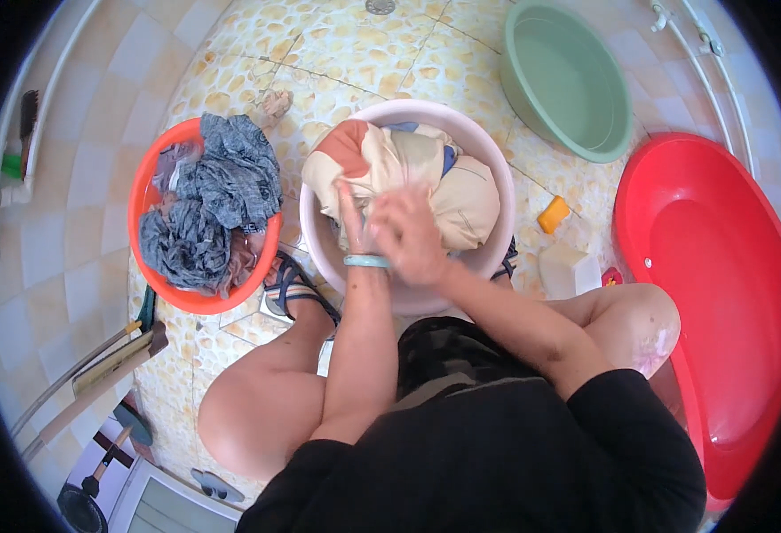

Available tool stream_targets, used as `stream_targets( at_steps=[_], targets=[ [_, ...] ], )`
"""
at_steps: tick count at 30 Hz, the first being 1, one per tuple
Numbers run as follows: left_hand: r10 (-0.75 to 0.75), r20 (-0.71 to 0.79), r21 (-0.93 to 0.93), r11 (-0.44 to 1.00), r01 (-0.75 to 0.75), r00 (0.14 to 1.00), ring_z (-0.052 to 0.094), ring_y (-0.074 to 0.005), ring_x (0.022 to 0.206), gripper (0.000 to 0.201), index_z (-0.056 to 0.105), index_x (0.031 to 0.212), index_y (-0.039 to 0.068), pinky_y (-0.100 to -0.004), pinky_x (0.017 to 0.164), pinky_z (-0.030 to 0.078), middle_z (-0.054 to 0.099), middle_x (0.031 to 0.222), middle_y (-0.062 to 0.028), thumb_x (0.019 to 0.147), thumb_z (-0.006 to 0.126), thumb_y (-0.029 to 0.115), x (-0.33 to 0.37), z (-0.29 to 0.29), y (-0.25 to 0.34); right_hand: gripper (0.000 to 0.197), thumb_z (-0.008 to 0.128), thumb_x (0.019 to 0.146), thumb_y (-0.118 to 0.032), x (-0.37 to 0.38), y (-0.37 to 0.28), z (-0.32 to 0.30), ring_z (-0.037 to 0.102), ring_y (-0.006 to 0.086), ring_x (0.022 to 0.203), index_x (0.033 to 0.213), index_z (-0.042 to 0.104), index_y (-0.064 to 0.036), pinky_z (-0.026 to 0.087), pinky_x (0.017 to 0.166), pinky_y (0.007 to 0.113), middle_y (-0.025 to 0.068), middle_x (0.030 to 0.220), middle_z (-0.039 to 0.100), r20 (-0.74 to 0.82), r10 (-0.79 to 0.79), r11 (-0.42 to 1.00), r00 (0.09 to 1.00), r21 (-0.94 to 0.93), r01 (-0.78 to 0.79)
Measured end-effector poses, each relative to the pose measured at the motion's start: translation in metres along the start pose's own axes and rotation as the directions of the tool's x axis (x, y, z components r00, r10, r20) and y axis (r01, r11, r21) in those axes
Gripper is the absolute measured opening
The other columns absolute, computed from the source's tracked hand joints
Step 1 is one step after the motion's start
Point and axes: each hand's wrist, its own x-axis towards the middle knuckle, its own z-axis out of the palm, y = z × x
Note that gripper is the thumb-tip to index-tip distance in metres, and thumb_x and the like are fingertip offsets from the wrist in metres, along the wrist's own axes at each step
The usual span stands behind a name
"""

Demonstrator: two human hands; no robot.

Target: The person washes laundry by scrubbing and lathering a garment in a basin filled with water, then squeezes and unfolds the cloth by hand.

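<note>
A pale pink basin point(503, 213) stands on the floor between my feet, heaped with cream cloth point(470, 200) that has rust-red and blue patches. Over the near left part of this cloth is my left hand point(353, 226), its fingers stretched out and a pale jade-coloured bangle point(367, 260) around the wrist. My right hand point(405, 233) is right beside it, crossing in front of the left palm. Motion smears its fingers, so their grip is unclear. Whether either hand touches the cloth is hard to see.
An orange basin point(140, 240) of dark grey clothes point(235, 169) stands left. At right are a green basin point(568, 84), a red tub point(710, 311), an orange soap bar point(553, 214) and a whitish container point(570, 271). Long-handled tools point(106, 369) lean on the left wall.
</note>
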Motion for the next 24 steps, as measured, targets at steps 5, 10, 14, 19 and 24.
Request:
stream_targets(
  at_steps=[5, 10, 14, 19, 24],
  targets=[
    [-0.098, 0.168, -0.210, 0.969, 0.133, 0.981, 0.055, -0.0225, 0.099, 0.043, 0.054, 0.110, 0.008, -0.0371, 0.088, 0.044, 0.058, 0.106, -0.0066, 0.089, 0.042, 0.043, 0.022, -0.030, -0.014, 0.014, 0.060, 0.074, -0.022, 0.043, 0.042, 0.025, 0.053, 0.0315, 0.083, 0.076, 0.057, -0.0085, 0.042, 0.076, 0.039, 0.0143, 0.088, 0.056, 0.115, 0.389, 0.867, 0.914, -0.381, -0.322],
    [0.004, -0.051, 0.159, 0.987, 0.004, 0.999, 0.056, -0.0207, 0.095, 0.036, 0.054, 0.108, 0.009, -0.0362, 0.085, 0.045, 0.059, 0.103, -0.0058, 0.090, 0.041, 0.037, 0.025, 0.020, -0.029, 0.013, 0.060, 0.075, -0.020, 0.073, 0.088, -0.004, 0.055, 0.0303, 0.077, 0.077, 0.057, -0.0077, 0.043, 0.068, 0.040, 0.0149, 0.080, 0.056, -0.172, 0.137, 0.970, 0.976, -0.178, -0.168],
    [0.072, -0.074, 0.122, 0.990, -0.063, 0.995, 0.057, -0.0196, 0.090, 0.033, 0.055, 0.105, 0.010, -0.0360, 0.081, 0.047, 0.060, 0.099, -0.0051, 0.091, 0.040, 0.035, 0.022, -0.039, -0.004, 0.014, 0.062, 0.074, -0.021, 0.007, 0.007, 0.020, 0.056, 0.0289, 0.073, 0.077, 0.057, -0.0086, 0.044, 0.065, 0.040, 0.0110, 0.080, 0.056, 0.156, -0.006, 0.997, 0.988, -0.079, 0.018],
    [0.053, -0.124, 0.158, 0.987, -0.034, 0.991, 0.058, -0.0190, 0.086, 0.032, 0.055, 0.102, 0.010, -0.0364, 0.078, 0.048, 0.060, 0.096, -0.0045, 0.091, 0.039, 0.036, 0.029, -0.017, -0.010, 0.016, 0.056, 0.080, -0.021, 0.061, 0.049, 0.017, 0.057, 0.0337, 0.061, 0.074, 0.054, -0.0069, 0.045, 0.054, 0.041, 0.0146, 0.065, 0.057, 0.030, 0.120, 0.969, 0.992, -0.219, -0.111],
    [0.032, -0.112, 0.088, 0.996, -0.022, 0.993, 0.058, -0.0193, 0.084, 0.028, 0.053, 0.104, 0.009, -0.0345, 0.072, 0.049, 0.058, 0.095, -0.0045, 0.090, 0.040, 0.029, 0.027, 0.000, -0.014, 0.019, 0.053, 0.082, -0.022, 0.075, 0.058, 0.012, 0.057, 0.0355, 0.069, 0.075, 0.052, -0.0040, 0.044, 0.059, 0.044, 0.0194, 0.074, 0.057, -0.152, 0.191, 0.957, 0.970, -0.193, -0.219]
  ],
)
